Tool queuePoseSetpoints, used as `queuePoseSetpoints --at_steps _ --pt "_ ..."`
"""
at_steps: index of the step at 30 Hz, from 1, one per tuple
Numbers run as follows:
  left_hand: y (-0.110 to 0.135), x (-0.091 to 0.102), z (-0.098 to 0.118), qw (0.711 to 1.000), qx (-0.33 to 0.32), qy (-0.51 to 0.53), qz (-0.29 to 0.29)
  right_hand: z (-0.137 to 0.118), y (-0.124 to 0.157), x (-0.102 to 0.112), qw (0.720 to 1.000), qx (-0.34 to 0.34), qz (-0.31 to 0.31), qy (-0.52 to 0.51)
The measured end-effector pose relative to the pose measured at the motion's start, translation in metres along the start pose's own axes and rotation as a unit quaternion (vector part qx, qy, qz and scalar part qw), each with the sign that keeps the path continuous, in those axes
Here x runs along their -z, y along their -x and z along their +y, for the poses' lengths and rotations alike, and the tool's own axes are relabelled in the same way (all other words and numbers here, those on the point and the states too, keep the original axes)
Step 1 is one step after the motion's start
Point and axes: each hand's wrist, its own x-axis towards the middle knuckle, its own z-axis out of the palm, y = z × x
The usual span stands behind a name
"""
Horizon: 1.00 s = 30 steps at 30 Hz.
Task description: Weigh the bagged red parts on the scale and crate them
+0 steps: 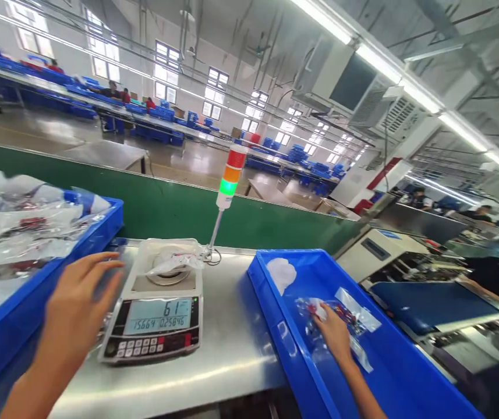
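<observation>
My left hand (78, 308) hovers between the left bin and the counting scale (162, 326), its fingers apart with nothing in them. On the scale's round pan lies a clear plastic bag (174, 263) with small contents I cannot make out. The scale's display reads 61 on its upper line. My right hand (333, 333) reaches into the right blue bin (295, 343), its fingers closed on a clear plastic bag (308, 307) with red bits inside. More clear bags (358, 311) with white labels lie beside and under that hand.
At the left, a blue bin (101, 227) is heaped with filled clear bags. A signal tower (228, 186), lit green, rises behind the scale. A green partition (170, 203) runs along the table's back. Right of the bins is a conveyor machine (432, 297), with a person's arm beside it.
</observation>
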Motion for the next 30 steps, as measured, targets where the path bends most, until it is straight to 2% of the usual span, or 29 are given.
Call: queuePoseSetpoints --at_steps 2,4,6,8,9,11,13,15,18,21,23,25,26,28,30 --pt "-0.006 -0.018 0.007 0.997 -0.046 0.009 -0.058 0.013 -0.003 0.014 0.998 -0.021 0.063 -0.021" --pt "-0.017 -0.047 0.017 0.986 -0.077 0.036 -0.144 0.022 -0.001 0.03 0.989 -0.049 0.127 -0.054" --pt "-0.027 -0.077 0.026 0.975 -0.052 0.075 -0.201 0.018 0.008 0.049 0.981 -0.066 0.159 -0.09" --pt "-0.036 -0.099 0.029 0.971 0.008 0.113 -0.209 -0.004 0.023 0.068 0.972 -0.065 0.179 -0.136" --pt "-0.04 -0.106 0.029 0.972 0.041 0.125 -0.196 -0.023 0.03 0.077 0.967 -0.051 0.185 -0.168" --pt "-0.048 -0.111 0.022 0.977 0.099 0.13 -0.14 -0.076 0.041 0.092 0.952 0.02 0.177 -0.248" --pt "-0.056 -0.103 0.01 0.978 0.153 0.123 -0.065 -0.143 0.043 0.1 0.927 0.138 0.13 -0.323" --pt "-0.063 -0.084 -0.005 0.972 0.205 0.117 0.013 -0.215 0.036 0.099 0.888 0.261 0.076 -0.37" --pt "-0.071 -0.037 -0.031 0.949 0.263 0.085 0.153 -0.314 0.017 0.084 0.836 0.39 0.004 -0.385" --pt "-0.074 0.022 -0.051 0.915 0.284 0.02 0.287 -0.38 0.005 0.062 0.816 0.456 -0.064 -0.351" --pt "-0.073 0.059 -0.058 0.912 0.268 -0.03 0.308 -0.4 0.004 0.053 0.809 0.472 -0.088 -0.338" --pt "-0.07 0.083 -0.06 0.928 0.222 -0.09 0.284 -0.401 0.007 0.053 0.805 0.477 -0.095 -0.339" --pt "-0.068 0.088 -0.059 0.936 0.194 -0.121 0.268 -0.394 0.008 0.056 0.806 0.474 -0.094 -0.343" --pt "-0.063 0.084 -0.055 0.949 0.144 -0.148 0.238 -0.368 0.009 0.065 0.812 0.449 -0.078 -0.364" --pt "-0.056 0.063 -0.047 0.962 0.117 -0.129 0.212 -0.326 0.007 0.076 0.832 0.392 -0.052 -0.388"
